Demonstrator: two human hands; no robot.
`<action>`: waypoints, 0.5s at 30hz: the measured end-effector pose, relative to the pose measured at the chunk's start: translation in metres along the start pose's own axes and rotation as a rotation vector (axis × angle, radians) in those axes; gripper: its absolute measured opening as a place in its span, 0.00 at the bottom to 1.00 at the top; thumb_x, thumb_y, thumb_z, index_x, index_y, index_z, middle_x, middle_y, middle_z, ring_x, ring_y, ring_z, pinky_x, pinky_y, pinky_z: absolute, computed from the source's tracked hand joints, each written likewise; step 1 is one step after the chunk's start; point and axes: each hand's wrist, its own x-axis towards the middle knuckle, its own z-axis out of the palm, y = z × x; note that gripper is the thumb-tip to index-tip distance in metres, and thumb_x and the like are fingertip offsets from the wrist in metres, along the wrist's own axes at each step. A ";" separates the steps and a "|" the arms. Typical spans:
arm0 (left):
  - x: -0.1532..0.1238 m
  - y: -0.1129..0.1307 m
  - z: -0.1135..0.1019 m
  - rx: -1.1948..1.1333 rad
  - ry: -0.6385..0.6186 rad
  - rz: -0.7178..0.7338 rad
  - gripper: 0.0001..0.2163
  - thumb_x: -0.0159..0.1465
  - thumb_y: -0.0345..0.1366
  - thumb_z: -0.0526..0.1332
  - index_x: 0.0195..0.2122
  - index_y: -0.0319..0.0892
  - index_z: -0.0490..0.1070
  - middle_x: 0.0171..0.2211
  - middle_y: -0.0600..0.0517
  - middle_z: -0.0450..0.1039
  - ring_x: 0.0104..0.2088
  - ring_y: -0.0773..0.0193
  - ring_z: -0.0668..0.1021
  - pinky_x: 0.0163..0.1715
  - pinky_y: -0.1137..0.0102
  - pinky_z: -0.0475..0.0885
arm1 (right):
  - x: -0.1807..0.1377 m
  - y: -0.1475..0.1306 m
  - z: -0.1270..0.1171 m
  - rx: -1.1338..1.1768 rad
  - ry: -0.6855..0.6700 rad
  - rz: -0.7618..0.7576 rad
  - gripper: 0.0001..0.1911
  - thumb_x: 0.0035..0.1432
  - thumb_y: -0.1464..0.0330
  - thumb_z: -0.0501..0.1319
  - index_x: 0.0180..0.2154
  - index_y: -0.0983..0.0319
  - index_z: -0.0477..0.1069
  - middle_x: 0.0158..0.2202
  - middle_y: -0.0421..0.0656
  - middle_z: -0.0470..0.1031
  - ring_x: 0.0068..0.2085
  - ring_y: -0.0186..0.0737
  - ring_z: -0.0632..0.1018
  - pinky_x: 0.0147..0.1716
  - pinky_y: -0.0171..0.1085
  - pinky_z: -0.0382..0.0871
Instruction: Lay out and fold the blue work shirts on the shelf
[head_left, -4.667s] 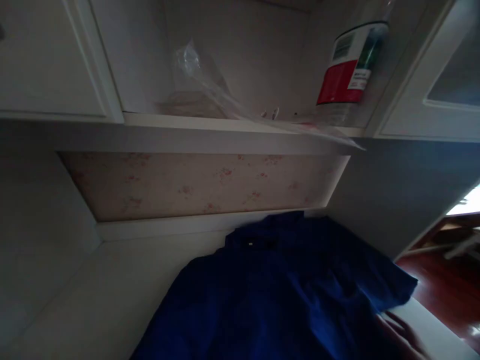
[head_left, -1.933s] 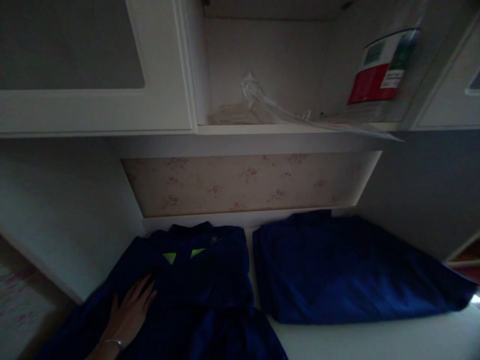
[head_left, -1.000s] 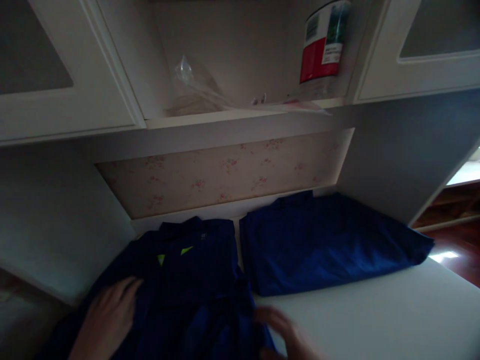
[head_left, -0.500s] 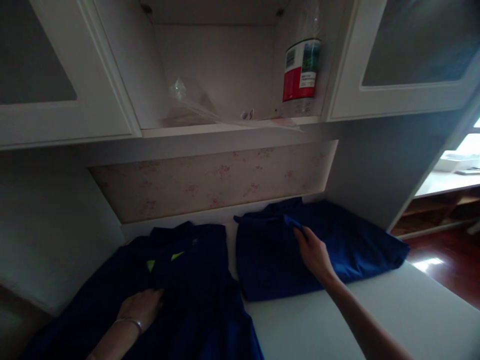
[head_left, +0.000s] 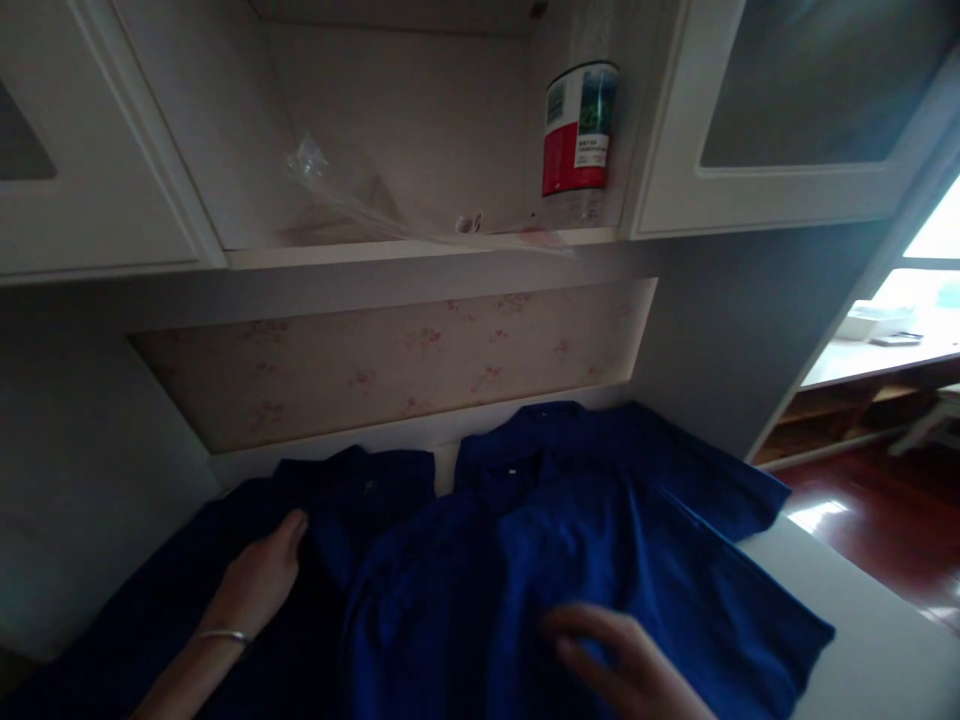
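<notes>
Two dark blue garments lie side by side on a white surface (head_left: 870, 650). My left hand (head_left: 259, 580), a thin bracelet on its wrist, rests flat on the left garment (head_left: 187, 620). The right garment (head_left: 570, 540) is spread out and partly overlaps the left one. My right hand (head_left: 619, 665), blurred, lies on the right garment's front with fingers spread. Neither hand grips cloth that I can see.
Above is a white shelf (head_left: 420, 250) with crumpled clear plastic (head_left: 337, 195) and a bottle with a red and white label (head_left: 574, 135), flanked by cabinet doors (head_left: 787, 110). Floral wallpaper (head_left: 390, 355) backs the surface. Red wood floor (head_left: 885, 510) lies at right.
The right garment was folded half a second ago; now it lies unfolded and spread over the left one. My right hand moved from its far edge down to its front.
</notes>
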 end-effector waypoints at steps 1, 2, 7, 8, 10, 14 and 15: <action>0.004 0.017 -0.003 -0.024 0.034 0.036 0.18 0.68 0.38 0.37 0.45 0.44 0.65 0.42 0.41 0.79 0.41 0.46 0.81 0.38 0.58 0.70 | 0.003 0.019 -0.018 0.028 0.150 0.139 0.21 0.65 0.53 0.51 0.50 0.57 0.72 0.47 0.47 0.78 0.47 0.46 0.79 0.47 0.42 0.74; 0.009 0.037 -0.003 -0.054 0.064 0.080 0.18 0.69 0.39 0.37 0.46 0.44 0.64 0.44 0.41 0.78 0.44 0.47 0.80 0.41 0.58 0.70 | 0.007 0.040 -0.038 0.025 0.310 0.258 0.24 0.62 0.50 0.52 0.50 0.59 0.72 0.46 0.49 0.78 0.46 0.48 0.79 0.47 0.44 0.74; 0.014 0.146 0.025 -0.235 0.042 0.439 0.14 0.70 0.36 0.43 0.43 0.46 0.68 0.48 0.47 0.74 0.49 0.59 0.77 0.52 0.66 0.67 | 0.022 0.133 -0.115 -0.549 0.571 0.514 0.35 0.54 0.48 0.53 0.54 0.65 0.67 0.60 0.57 0.64 0.60 0.62 0.67 0.59 0.55 0.60; 0.008 0.162 0.033 -0.273 -0.001 0.507 0.13 0.69 0.37 0.46 0.41 0.46 0.70 0.48 0.48 0.74 0.48 0.61 0.77 0.52 0.68 0.68 | 0.023 0.144 -0.122 -0.577 0.533 0.554 0.37 0.54 0.47 0.52 0.57 0.65 0.64 0.61 0.58 0.62 0.61 0.62 0.66 0.59 0.54 0.60; -0.009 0.182 0.045 -0.348 -0.068 0.585 0.10 0.68 0.38 0.51 0.42 0.48 0.71 0.54 0.50 0.71 0.51 0.63 0.76 0.53 0.70 0.68 | 0.024 0.158 -0.130 -0.558 0.461 0.626 0.43 0.54 0.45 0.52 0.61 0.68 0.59 0.61 0.61 0.62 0.59 0.61 0.68 0.56 0.53 0.64; -0.060 0.157 0.058 -0.465 -0.032 0.483 0.11 0.69 0.40 0.50 0.45 0.48 0.71 0.61 0.50 0.65 0.58 0.61 0.71 0.60 0.66 0.63 | 0.018 0.163 -0.136 -0.510 0.360 0.716 0.49 0.50 0.40 0.54 0.60 0.71 0.60 0.53 0.64 0.72 0.52 0.63 0.76 0.49 0.54 0.70; -0.074 0.140 0.062 -0.486 0.020 0.406 0.12 0.69 0.42 0.49 0.45 0.47 0.70 0.60 0.48 0.66 0.58 0.60 0.71 0.61 0.64 0.63 | 0.015 0.161 -0.138 -0.492 0.330 0.721 0.46 0.49 0.41 0.54 0.57 0.69 0.64 0.50 0.62 0.75 0.49 0.62 0.77 0.48 0.53 0.71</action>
